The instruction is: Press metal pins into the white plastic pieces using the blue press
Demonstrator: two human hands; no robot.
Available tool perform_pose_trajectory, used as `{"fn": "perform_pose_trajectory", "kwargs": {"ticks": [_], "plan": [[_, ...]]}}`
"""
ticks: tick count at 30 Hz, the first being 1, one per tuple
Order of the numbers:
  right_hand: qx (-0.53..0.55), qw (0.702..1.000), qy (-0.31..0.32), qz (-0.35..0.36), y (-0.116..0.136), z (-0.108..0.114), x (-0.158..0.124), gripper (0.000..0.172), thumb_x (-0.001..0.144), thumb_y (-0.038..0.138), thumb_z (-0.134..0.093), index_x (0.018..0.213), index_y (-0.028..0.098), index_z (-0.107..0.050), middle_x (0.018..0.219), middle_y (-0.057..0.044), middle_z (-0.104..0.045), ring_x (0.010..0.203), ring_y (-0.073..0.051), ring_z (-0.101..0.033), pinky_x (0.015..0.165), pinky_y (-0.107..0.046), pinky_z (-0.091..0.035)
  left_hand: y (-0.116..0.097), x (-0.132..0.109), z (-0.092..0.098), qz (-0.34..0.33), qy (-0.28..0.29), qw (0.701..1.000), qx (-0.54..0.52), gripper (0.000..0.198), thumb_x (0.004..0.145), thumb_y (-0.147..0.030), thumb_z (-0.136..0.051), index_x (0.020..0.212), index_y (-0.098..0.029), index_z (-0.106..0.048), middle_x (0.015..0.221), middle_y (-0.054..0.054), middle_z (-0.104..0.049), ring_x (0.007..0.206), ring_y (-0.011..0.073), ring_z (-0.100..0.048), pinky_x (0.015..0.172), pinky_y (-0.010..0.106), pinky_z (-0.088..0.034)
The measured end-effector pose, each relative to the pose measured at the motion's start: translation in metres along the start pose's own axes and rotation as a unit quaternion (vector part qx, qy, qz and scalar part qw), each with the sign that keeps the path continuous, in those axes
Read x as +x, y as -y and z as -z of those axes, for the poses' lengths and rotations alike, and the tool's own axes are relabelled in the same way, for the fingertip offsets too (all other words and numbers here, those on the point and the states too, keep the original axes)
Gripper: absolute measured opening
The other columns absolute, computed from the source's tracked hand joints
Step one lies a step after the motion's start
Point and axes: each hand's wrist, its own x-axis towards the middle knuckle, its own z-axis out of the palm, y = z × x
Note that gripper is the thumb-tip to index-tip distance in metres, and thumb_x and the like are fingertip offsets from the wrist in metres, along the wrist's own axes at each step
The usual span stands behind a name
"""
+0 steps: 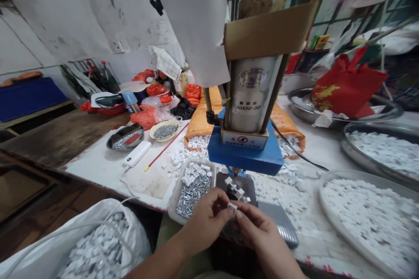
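Observation:
Between the fingertips of both hands is a small white plastic clip. My left hand pinches it from the left, thumb and forefinger closed. My right hand meets it from the right, also pinching. Just beyond the fingers is the base of a pneumatic press, with several loose white clips lying on it. Left of the press base stands a clear plastic tub holding metal nails and a heap of white clips.
A white sack of clips stands lower left. To the right are a tray and a metal basin, both full of white pieces. A grey pedal-like block lies beside my right hand. Bowls of nails, a power bank and a red stick lie left.

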Motion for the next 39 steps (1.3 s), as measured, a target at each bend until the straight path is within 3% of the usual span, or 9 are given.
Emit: {"fn": "perform_pose_trajectory", "kwargs": {"ticks": [12, 18, 22, 25, 27, 30, 33, 36, 39], "plan": [[0.036, 0.999, 0.005, -0.016, -0.001, 0.004, 0.007, 0.035, 0.066, 0.044, -0.075, 0.086, 0.016, -0.065, 0.056, 0.004, -0.055, 0.041, -0.003, -0.035, 0.041, -0.017, -0.025, -0.011, -0.005, 0.000, -0.211, 0.006, 0.952, 0.221, 0.031, 0.080, -0.006, -0.050, 0.107, -0.020, -0.059, 0.103, 0.008, -0.059, 0.099, 0.0202, -0.053, 0.088, 0.034, -0.043], [0.032, 0.999, -0.006, 0.004, 0.003, 0.005, 0.006, 0.039, 0.058, 0.047, -0.079, 0.077, 0.016, -0.063, 0.051, 0.005, -0.052, 0.041, -0.004, -0.036, 0.041, -0.018, -0.025, -0.012, 0.001, -0.003, -0.305, 0.031, 0.923, 0.233, 0.028, 0.084, -0.005, -0.046, 0.102, -0.019, -0.062, 0.099, 0.008, -0.066, 0.091, 0.0189, -0.056, 0.085, 0.034, -0.046], [-0.022, 1.000, -0.014, 0.001, 0.016, 0.008, 0.004, 0.048, 0.057, 0.052, -0.076, 0.087, 0.018, -0.064, 0.057, 0.001, -0.060, 0.046, -0.010, -0.047, 0.044, -0.021, -0.034, -0.018, 0.009, 0.006, -0.297, 0.013, 0.931, 0.212, 0.021, 0.084, -0.008, -0.050, 0.094, -0.018, -0.065, 0.089, 0.007, -0.068, 0.085, 0.0173, -0.059, 0.079, 0.031, -0.048], [-0.098, 0.986, -0.100, 0.094, 0.025, 0.013, 0.007, 0.045, 0.058, 0.055, -0.074, 0.086, 0.019, -0.065, 0.068, -0.004, -0.067, 0.060, -0.017, -0.057, 0.053, -0.026, -0.044, -0.017, 0.024, 0.011, -0.257, -0.087, 0.947, 0.173, 0.014, 0.084, -0.014, -0.054, 0.088, -0.018, -0.067, 0.088, 0.007, -0.068, 0.086, 0.0173, -0.061, 0.079, 0.031, -0.049], [-0.181, 0.960, -0.144, 0.160, 0.028, 0.016, 0.011, 0.038, 0.064, 0.054, -0.069, 0.081, 0.020, -0.066, 0.072, -0.005, -0.067, 0.065, -0.019, -0.059, 0.059, -0.029, -0.047, -0.012, 0.035, 0.012, -0.237, -0.133, 0.949, 0.158, 0.013, 0.083, -0.016, -0.056, 0.084, -0.018, -0.069, 0.088, 0.007, -0.069, 0.085, 0.0174, -0.062, 0.080, 0.031, -0.050], [-0.302, 0.911, -0.157, 0.234, 0.030, 0.018, 0.019, 0.027, 0.073, 0.046, -0.064, 0.083, 0.021, -0.068, 0.080, -0.006, -0.067, 0.072, -0.022, -0.060, 0.067, -0.033, -0.048, -0.002, 0.047, 0.008, -0.225, -0.101, 0.953, 0.173, 0.014, 0.083, -0.015, -0.056, 0.082, -0.018, -0.070, 0.083, 0.005, -0.070, 0.083, 0.0173, -0.063, 0.080, 0.032, -0.050], [-0.358, 0.879, -0.128, 0.289, 0.029, 0.015, 0.027, 0.021, 0.076, 0.039, -0.062, 0.087, 0.023, -0.069, 0.089, -0.008, -0.066, 0.084, -0.024, -0.060, 0.077, -0.036, -0.047, 0.005, 0.048, 0.005, -0.209, -0.095, 0.958, 0.172, 0.014, 0.083, -0.016, -0.056, 0.083, -0.019, -0.070, 0.085, 0.005, -0.070, 0.084, 0.0173, -0.062, 0.081, 0.032, -0.049], [-0.385, 0.869, -0.110, 0.291, 0.025, 0.009, 0.037, 0.018, 0.076, 0.034, -0.060, 0.086, 0.023, -0.069, 0.086, -0.008, -0.065, 0.082, -0.024, -0.059, 0.076, -0.037, -0.046, 0.006, 0.047, 0.005, -0.197, -0.116, 0.962, 0.150, 0.013, 0.083, -0.015, -0.057, 0.082, -0.019, -0.069, 0.086, 0.004, -0.070, 0.083, 0.0164, -0.063, 0.081, 0.031, -0.050], [-0.375, 0.877, -0.126, 0.272, 0.018, 0.005, 0.044, 0.018, 0.075, 0.035, -0.058, 0.081, 0.021, -0.069, 0.081, -0.007, -0.066, 0.076, -0.024, -0.059, 0.070, -0.036, -0.046, 0.005, 0.047, 0.005, -0.200, -0.099, 0.962, 0.156, 0.014, 0.082, -0.013, -0.056, 0.083, -0.019, -0.069, 0.087, 0.004, -0.070, 0.086, 0.0164, -0.062, 0.084, 0.031, -0.049]]}}
